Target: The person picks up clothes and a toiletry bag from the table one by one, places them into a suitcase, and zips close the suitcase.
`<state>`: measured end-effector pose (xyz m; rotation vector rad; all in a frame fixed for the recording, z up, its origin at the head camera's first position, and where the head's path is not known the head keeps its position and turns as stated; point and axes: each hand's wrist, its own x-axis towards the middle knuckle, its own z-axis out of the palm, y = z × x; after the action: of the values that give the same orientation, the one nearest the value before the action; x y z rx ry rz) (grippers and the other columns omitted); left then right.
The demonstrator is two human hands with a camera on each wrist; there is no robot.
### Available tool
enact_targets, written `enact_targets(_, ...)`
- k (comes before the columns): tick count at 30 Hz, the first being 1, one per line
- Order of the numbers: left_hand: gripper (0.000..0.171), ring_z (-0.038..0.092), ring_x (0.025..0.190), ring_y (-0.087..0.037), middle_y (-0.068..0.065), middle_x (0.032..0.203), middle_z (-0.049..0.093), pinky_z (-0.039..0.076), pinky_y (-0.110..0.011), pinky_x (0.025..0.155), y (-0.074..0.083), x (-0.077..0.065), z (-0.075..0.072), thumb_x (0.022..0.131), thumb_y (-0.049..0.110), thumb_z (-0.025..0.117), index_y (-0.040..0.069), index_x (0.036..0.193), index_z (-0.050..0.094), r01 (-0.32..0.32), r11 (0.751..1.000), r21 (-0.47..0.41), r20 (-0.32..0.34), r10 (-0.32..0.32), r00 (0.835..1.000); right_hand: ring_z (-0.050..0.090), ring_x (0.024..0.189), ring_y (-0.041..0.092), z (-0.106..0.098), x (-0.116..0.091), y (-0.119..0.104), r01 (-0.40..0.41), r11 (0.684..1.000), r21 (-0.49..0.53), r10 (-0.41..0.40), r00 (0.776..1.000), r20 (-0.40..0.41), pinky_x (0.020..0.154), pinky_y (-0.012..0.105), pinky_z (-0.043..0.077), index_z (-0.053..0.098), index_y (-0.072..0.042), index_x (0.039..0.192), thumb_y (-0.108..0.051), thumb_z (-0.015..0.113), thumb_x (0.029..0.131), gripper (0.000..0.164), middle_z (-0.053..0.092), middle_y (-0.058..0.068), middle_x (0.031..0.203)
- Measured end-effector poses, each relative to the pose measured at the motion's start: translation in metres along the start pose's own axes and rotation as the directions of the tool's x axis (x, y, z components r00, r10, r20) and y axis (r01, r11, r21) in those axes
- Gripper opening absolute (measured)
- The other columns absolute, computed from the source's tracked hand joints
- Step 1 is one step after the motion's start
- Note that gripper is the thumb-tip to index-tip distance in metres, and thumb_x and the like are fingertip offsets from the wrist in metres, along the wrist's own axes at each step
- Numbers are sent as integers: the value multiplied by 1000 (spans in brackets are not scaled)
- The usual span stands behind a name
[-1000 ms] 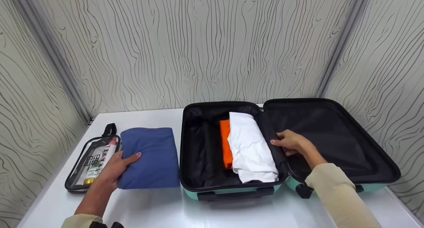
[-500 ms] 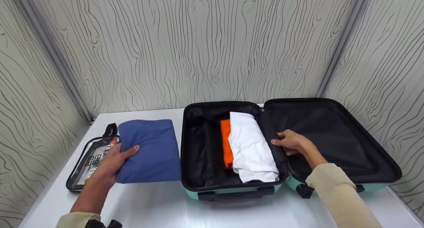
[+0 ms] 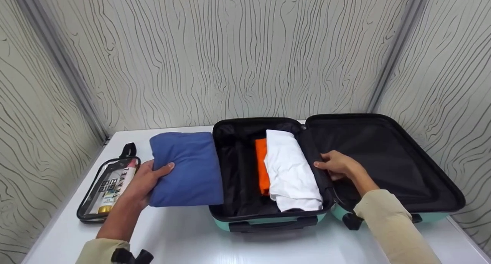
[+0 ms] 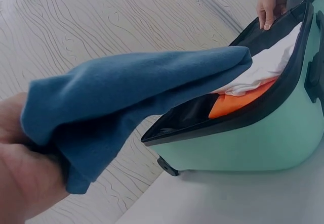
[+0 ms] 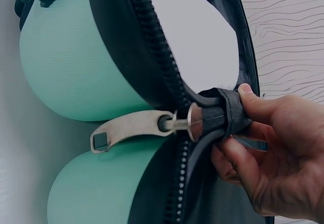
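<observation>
A folded blue cloth garment (image 3: 188,172) is held up by my left hand (image 3: 147,181), which grips its left edge with the thumb on top. In the left wrist view the garment (image 4: 136,82) is off the table, its folded end reaching over the suitcase rim. The mint green suitcase (image 3: 245,210) lies spread open, a white folded garment (image 3: 291,172) and an orange one (image 3: 261,166) in its left half. My right hand (image 3: 337,165) pinches the black lining (image 3: 312,152) at the divide between the halves; the right wrist view shows thumb and fingers on its fabric (image 5: 223,113).
A clear toiletry pouch (image 3: 96,191) with black trim and a bottle (image 3: 119,183) inside lies at the left of the white table (image 3: 184,237). Patterned panels (image 3: 245,56) wall the back and sides. The suitcase's right half (image 3: 383,164) reaches toward the right wall.
My left hand has lifted the blue garment and carried it right, so its right edge now overlaps the suitcase's left rim. My right hand has stayed in place.
</observation>
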<state>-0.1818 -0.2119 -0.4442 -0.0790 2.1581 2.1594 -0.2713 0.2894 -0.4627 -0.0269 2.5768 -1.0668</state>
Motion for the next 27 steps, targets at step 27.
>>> enact_targets(27, 44, 57, 101, -21, -12, 116, 57, 48, -31, 86, -6, 34, 79, 88, 15, 63, 0, 127, 48, -4, 990, -144, 116, 21, 993, 46, 48, 8, 0, 0, -1, -26, 1000, -7, 26, 1000, -6, 49, 22, 47, 20, 8, 143, -27, 54, 94, 69, 46, 3, 72)
